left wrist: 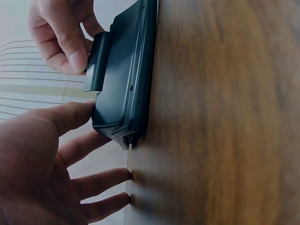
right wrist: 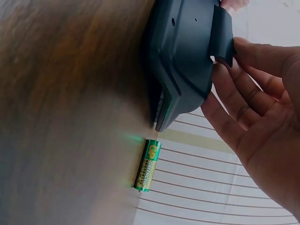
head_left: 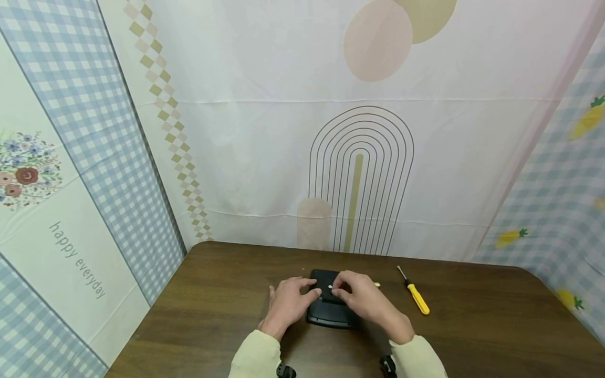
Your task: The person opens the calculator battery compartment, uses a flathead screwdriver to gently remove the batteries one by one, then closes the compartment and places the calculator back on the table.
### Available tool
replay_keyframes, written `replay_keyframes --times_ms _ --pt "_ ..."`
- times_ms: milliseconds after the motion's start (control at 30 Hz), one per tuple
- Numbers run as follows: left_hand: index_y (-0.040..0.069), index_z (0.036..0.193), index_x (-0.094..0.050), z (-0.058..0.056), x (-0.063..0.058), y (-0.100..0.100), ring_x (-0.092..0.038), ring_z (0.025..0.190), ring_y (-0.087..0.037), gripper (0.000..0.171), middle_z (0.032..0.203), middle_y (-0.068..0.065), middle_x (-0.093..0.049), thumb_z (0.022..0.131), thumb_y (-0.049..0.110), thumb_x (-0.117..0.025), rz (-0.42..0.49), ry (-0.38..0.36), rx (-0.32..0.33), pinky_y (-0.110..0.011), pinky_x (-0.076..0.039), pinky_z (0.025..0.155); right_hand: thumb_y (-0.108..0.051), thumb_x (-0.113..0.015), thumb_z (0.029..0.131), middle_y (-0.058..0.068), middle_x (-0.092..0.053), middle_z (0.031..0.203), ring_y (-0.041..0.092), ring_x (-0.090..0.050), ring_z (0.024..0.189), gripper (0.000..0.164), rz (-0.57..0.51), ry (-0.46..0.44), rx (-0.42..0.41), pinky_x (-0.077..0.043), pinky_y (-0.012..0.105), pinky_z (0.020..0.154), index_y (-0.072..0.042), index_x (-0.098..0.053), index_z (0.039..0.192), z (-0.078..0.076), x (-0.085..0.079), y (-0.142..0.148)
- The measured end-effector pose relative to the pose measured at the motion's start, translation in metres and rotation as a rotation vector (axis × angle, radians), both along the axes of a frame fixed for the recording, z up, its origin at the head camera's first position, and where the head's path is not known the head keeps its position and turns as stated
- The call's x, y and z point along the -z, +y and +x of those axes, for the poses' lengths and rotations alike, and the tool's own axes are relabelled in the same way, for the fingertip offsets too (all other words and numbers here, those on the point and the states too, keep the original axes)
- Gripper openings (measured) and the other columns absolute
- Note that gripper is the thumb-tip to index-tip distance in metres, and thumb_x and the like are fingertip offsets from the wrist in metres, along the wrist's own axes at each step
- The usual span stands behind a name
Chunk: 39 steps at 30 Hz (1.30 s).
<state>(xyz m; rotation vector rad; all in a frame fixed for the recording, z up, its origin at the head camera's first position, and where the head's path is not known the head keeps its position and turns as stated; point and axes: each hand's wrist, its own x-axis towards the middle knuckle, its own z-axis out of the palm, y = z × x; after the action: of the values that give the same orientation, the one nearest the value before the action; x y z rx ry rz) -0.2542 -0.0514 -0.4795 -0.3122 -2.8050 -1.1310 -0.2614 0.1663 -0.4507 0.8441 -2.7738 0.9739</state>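
A black device shaped like a desk calculator (head_left: 333,316) lies back side up on the table, small keys just showing along its edge in the wrist views. A curved black cover piece (left wrist: 97,63) stands tilted up from its back. My right hand (head_left: 366,300) pinches this piece between thumb and fingers, other fingers against the device's far side. With fairly straight fingers, my left hand (head_left: 291,304) touches the device's left side, its thumb and index finger at the edge. Beyond the right hand lies a green GP battery (right wrist: 148,165) on the tabletop.
A screwdriver (head_left: 418,300) with a yellow handle lies to the right of the hands. The brown wooden table (head_left: 203,299) has rounded back corners and meets a patterned cloth (head_left: 255,157) hung behind it. More cloth hangs at both sides.
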Motion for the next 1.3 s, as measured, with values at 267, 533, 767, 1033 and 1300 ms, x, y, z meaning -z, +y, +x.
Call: replay_keyframes --times_ms 267,533,767,1033,1300 --pt "0.015 0.127 -0.08 0.0 0.0 0.0 -0.057 0.134 -0.044 0.036 0.138 -0.02 -0.067 0.098 0.037 -0.074 0.004 0.003 -0.001 -0.089 -0.016 0.106 -0.007 -0.076 0.099 -0.005 -0.068 0.093 0.008 -0.061 0.08 0.007 -0.005 -0.015 0.008 -0.055 0.028 0.07 -0.012 -0.071 0.097 0.001 0.001 -0.001" --pt "0.015 0.127 -0.079 0.0 0.0 0.0 -0.057 0.135 -0.044 0.037 0.138 -0.019 -0.067 0.098 0.037 -0.074 0.004 0.0 -0.003 -0.089 -0.016 0.107 -0.005 -0.077 0.097 -0.005 -0.066 0.091 0.009 -0.06 0.079 0.009 -0.004 0.005 0.04 -0.055 0.028 0.07 -0.011 -0.071 0.095 0.001 0.003 -0.005" --pt "0.016 0.127 -0.079 0.0 0.001 0.0 -0.056 0.135 -0.045 0.036 0.139 -0.019 -0.067 0.098 0.037 -0.074 0.004 -0.001 -0.005 -0.089 -0.015 0.107 -0.001 -0.078 0.096 -0.005 -0.063 0.091 0.009 -0.06 0.079 0.014 -0.012 0.03 0.091 -0.055 0.029 0.07 -0.013 -0.071 0.093 0.002 0.008 -0.01" --pt "0.016 0.127 -0.08 0.0 0.0 0.0 -0.056 0.135 -0.045 0.037 0.139 -0.019 -0.067 0.098 0.039 -0.074 -0.004 -0.001 -0.008 -0.088 -0.016 0.108 -0.002 -0.079 0.094 -0.005 -0.06 0.087 0.01 -0.058 0.077 0.01 0.018 0.054 0.124 -0.054 0.028 0.069 -0.01 -0.075 0.092 0.001 0.01 -0.013" --pt "0.016 0.127 -0.08 0.0 0.0 0.0 -0.056 0.135 -0.045 0.037 0.138 -0.02 -0.067 0.098 0.038 -0.074 0.001 -0.001 -0.008 -0.089 -0.015 0.107 -0.002 -0.081 0.092 -0.005 -0.061 0.087 0.011 -0.06 0.078 0.006 0.025 0.058 0.112 -0.055 0.029 0.07 -0.007 -0.078 0.095 0.0 0.01 -0.01"
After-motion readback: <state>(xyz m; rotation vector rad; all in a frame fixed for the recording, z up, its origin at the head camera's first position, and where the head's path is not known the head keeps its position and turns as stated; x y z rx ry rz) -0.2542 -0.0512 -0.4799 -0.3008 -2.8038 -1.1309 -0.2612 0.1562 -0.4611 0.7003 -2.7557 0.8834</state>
